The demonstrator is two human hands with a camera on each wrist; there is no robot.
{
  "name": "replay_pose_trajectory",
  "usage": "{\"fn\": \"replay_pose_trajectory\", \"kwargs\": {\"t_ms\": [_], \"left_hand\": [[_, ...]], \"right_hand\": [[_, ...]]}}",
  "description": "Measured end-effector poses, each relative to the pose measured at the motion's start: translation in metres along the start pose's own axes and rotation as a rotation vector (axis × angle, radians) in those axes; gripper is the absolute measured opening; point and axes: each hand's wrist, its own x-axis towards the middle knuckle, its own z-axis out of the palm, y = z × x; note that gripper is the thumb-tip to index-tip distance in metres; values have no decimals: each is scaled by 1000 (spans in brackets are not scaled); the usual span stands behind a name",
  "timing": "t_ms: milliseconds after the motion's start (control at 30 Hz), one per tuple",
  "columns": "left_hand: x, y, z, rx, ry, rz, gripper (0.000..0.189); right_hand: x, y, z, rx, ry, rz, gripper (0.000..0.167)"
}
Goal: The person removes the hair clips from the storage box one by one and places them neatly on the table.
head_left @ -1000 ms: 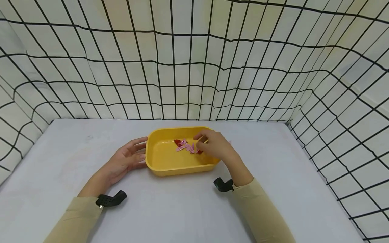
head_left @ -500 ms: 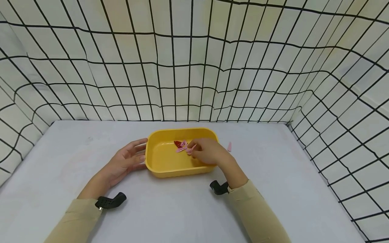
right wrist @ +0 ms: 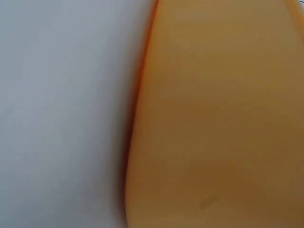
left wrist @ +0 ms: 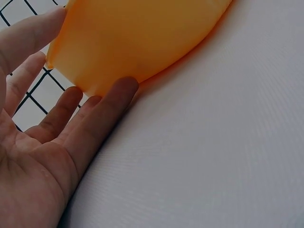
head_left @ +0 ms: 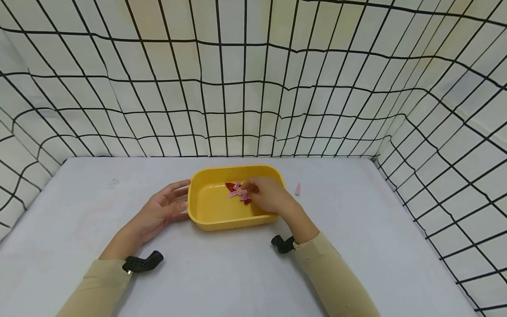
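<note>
A yellow tray (head_left: 219, 213) sits on the white table, several small pink pieces (head_left: 239, 192) and red pieces (head_left: 230, 186) lying in a loose heap on its floor. They look like hair clips, but are too small to be sure. My left hand (head_left: 164, 207) rests beside the tray's left end. In the left wrist view its fairly straight fingers (left wrist: 102, 111) touch the outer wall. Inside the tray's right half is my right hand (head_left: 267, 193), fingers bent down at the heap's right side. Its fingertips and any grip are hidden; the right wrist view shows only the tray wall (right wrist: 218, 104).
One pink piece (head_left: 298, 189) lies on the white table (head_left: 222, 273) just right of the tray. Black netting (head_left: 245, 81) over white sheeting rises behind the table and along both sides.
My right hand has moved left and slightly down into the heap; a red piece and some pink ones have shifted left. The pink piece on the table has come into view. My left hand stays put.
</note>
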Motion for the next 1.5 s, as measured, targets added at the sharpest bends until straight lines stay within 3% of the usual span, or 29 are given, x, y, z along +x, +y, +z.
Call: {"fn": "replay_pose_trajectory", "kwargs": {"t_ms": [167,367,433,500,633,867,1033,1500], "left_hand": [[-1,-1,-1,1,-3,6,60],[0,-1,-1,8,-12,25,59],[0,-2,-1,9,-13,27,59],[-1,-2,-1,10,-11,30,59],[-1,-4,-1,13,-12,27,59],[0,-5,0,9,-9,17,61],[1,-3,1,7,-12,14,62],[-1,-3,0,1,-11,20,62]], "right_hand": [[3,0,3,-93,65,15,21],[4,-1,6,-193,-2,-16,8],[3,-1,6,-196,-27,-18,2],[4,-2,6,-180,-35,-19,7],[4,-1,7,-152,-4,11,4],[5,0,8,-146,24,95,24],[5,1,9,-167,11,143,24],[4,-1,7,-104,40,59,13]]}}
